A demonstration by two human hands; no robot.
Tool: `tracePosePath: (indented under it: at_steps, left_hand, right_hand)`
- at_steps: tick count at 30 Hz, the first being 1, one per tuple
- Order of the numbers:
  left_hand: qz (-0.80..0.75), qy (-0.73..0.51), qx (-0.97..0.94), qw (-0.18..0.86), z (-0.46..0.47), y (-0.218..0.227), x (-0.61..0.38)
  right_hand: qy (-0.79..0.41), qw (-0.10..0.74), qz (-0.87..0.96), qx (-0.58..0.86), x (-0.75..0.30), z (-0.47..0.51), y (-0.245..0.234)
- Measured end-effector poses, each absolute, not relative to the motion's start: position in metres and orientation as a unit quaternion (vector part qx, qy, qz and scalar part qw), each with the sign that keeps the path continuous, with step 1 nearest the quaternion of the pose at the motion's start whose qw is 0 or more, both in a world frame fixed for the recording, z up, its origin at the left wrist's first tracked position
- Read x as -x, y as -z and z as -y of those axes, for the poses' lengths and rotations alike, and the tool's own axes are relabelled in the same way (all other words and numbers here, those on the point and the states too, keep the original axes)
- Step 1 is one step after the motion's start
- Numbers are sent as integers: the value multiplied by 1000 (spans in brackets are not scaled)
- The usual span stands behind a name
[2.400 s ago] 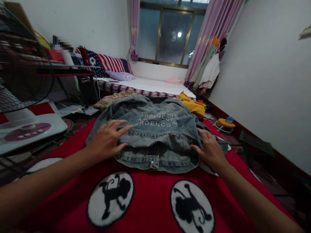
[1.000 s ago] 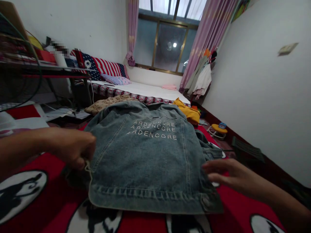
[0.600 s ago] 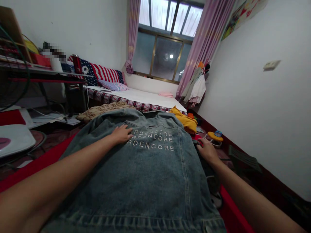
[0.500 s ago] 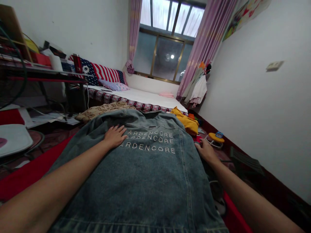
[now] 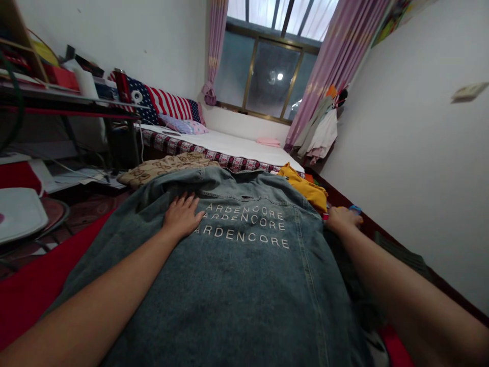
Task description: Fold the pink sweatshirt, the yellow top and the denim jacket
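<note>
A blue denim jacket (image 5: 237, 285) lies spread with its back up, its collar pointing away from me. Lines of white lettering cross its upper back. My left hand (image 5: 182, 214) rests flat on the jacket, left of the lettering, with the fingers stretched out. At the jacket's right shoulder edge, my right hand (image 5: 344, 219) is closed with its fingers curled, and it seems to grip the sleeve side. Its fingertips are mostly hidden. Dark cloth hangs below that hand.
A red surface (image 5: 34, 295) lies under the jacket. Beyond the collar are a tan patterned cloth (image 5: 164, 168) and a yellow garment (image 5: 303, 188). A bed (image 5: 229, 145) stands by the window. At left are a cluttered desk (image 5: 114, 113) and a white-seated chair (image 5: 23, 214).
My right hand has moved outward to the right from the jacket's edge, its fingers now curled. The left hand stays flat on the jacket. The view has shifted slightly.
</note>
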State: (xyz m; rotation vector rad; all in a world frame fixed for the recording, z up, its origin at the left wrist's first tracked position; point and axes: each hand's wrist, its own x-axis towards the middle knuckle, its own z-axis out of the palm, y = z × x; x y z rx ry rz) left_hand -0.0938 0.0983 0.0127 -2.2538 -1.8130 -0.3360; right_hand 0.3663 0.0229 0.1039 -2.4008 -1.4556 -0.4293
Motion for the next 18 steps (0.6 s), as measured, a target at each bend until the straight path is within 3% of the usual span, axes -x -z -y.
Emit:
tracePosePath:
  at_steps: [3,6,8,12,18]
  left_hand:
    - [615,121,771,108,-97,-12,94]
    - [616,126,770,108,-96,-14,94]
    - [617,128,769,110,-95,-15,94]
    - [616,127,768,120,-92,-14,92]
    - [589,66,797,114,-86,-48,85]
  right_hand:
    - [134,142,544,816,-302,-50,-104]
    - [127,184,611,759,-240,-65,-75]
    - [85,169,635,749,-216,-68,-49]
    - [-7,127,651,748,-209,-71,-15]
    - [9,150,651,744,-218,-72,-13]
